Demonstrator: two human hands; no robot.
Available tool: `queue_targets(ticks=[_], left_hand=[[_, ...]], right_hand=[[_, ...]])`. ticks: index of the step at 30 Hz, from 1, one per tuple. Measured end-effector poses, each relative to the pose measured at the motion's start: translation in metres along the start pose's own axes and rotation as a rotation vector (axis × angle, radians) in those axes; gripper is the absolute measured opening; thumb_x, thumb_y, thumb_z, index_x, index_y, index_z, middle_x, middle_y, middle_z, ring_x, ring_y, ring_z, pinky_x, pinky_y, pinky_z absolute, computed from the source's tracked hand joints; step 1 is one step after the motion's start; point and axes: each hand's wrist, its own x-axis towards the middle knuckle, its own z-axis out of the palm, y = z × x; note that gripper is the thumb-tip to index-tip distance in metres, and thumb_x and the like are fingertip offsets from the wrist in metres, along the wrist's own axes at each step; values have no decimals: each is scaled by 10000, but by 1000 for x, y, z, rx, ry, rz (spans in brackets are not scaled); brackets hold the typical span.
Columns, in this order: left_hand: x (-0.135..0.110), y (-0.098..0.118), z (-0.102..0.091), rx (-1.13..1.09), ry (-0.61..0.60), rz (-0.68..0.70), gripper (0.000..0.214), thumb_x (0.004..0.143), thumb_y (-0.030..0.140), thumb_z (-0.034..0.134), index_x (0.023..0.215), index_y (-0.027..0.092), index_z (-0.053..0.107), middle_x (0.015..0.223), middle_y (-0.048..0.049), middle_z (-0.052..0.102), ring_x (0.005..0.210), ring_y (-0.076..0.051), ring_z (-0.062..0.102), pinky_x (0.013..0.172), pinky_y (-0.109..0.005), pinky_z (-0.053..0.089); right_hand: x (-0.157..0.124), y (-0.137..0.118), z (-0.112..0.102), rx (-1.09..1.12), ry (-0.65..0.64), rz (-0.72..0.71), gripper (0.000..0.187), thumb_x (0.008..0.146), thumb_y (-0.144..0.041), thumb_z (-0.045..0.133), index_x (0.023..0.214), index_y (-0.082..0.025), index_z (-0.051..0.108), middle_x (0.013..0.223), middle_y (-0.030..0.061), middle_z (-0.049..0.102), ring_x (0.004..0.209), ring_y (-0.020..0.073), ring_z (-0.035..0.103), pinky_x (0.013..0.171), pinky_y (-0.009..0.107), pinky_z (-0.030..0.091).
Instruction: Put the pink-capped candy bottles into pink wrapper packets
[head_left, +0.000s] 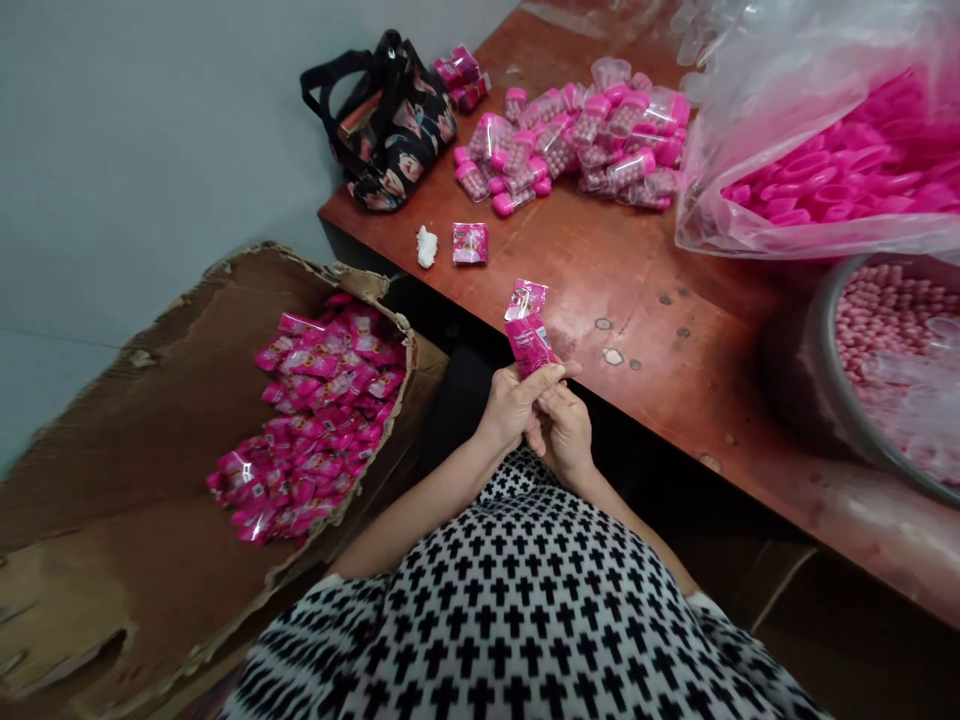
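Over the table's front edge, my left hand (511,408) pinches the lower end of a glossy pink printed packet (531,345) between thumb and fingers. The packet points up and away, with a fold or joint across its upper part. My right hand (568,428) is closed against the left one, just below the packet; what its fingers hold is hidden. Ahead of the hands, a small flat pink packet (470,244) lies on the table beside a crumpled white lump (427,247).
Small clear bottles with pink caps (555,140) are heaped on the brown table (637,290). At right are a plastic bag (697,200) of pink parts and a tub (821,340) of pink beads. A cardboard box (150,420) with filled pink packets (315,420) stands left, below a floral bag (405,150).
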Motion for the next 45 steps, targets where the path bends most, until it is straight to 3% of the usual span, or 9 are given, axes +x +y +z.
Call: queue_targets(ticks=[3,9,14,19,23,33,39,42,45], left_hand=[[2,-1,2,3,-6,24,359,695,381,698,957,136,671,959,-113,718,341,-55,500,323,-190,357],[12,-5,2,-221,-26,113,426,708,437,690,1012,143,643,983,-122,709,894,-212,676,782,-309,514],[14,4,0,-66,33,30,321,691,416,700,789,115,645,729,-84,703,613,-180,671,552,-256,515],[16,7,-1,-125,-6,98,329,694,419,702,883,163,621,915,-80,713,797,-178,680,673,-261,533],[17,1,-2,-64,32,140,327,755,485,624,797,160,610,789,-70,716,701,-170,681,591,-242,522],[5,5,-8,-17,-337,65,196,771,323,640,862,154,599,989,-103,713,1053,-249,625,975,-406,434],[5,3,-7,-177,-298,154,456,699,511,666,1016,190,595,1136,-106,654,1188,-290,529,1021,-453,387],[8,1,-6,-160,-221,221,406,705,501,664,956,194,576,1037,-77,682,1133,-269,571,1002,-434,409],[8,-1,-8,-49,-228,238,307,753,440,629,899,184,542,978,-72,693,1050,-235,618,958,-391,447]], right_hand=[[5,-5,0,52,-35,49,375,711,-543,607,656,-214,435,383,-91,454,235,53,324,236,175,263],[13,-11,-6,53,-123,140,330,742,-487,611,675,-190,483,453,-62,545,263,45,376,245,157,279],[12,-5,-11,-80,-157,67,299,782,-462,594,710,-182,518,454,-60,561,282,54,422,257,148,300],[9,-10,-13,-254,-109,-7,277,820,-464,558,783,-189,543,441,-83,526,289,53,426,272,143,314],[6,-15,-12,-355,-58,-63,262,801,-453,587,796,-192,563,453,-79,540,309,53,444,287,144,321],[1,-5,-9,297,-262,250,354,699,-481,656,653,-181,473,363,-79,483,186,34,271,207,144,170],[5,-20,-10,329,-345,335,311,729,-466,611,697,-169,522,337,-92,451,179,31,239,201,138,168],[5,-24,-8,350,-390,420,309,751,-470,587,703,-173,512,332,-113,412,182,22,205,206,132,162],[2,-21,-7,278,-328,341,297,767,-451,590,705,-176,500,354,-95,464,191,27,255,215,133,179]])
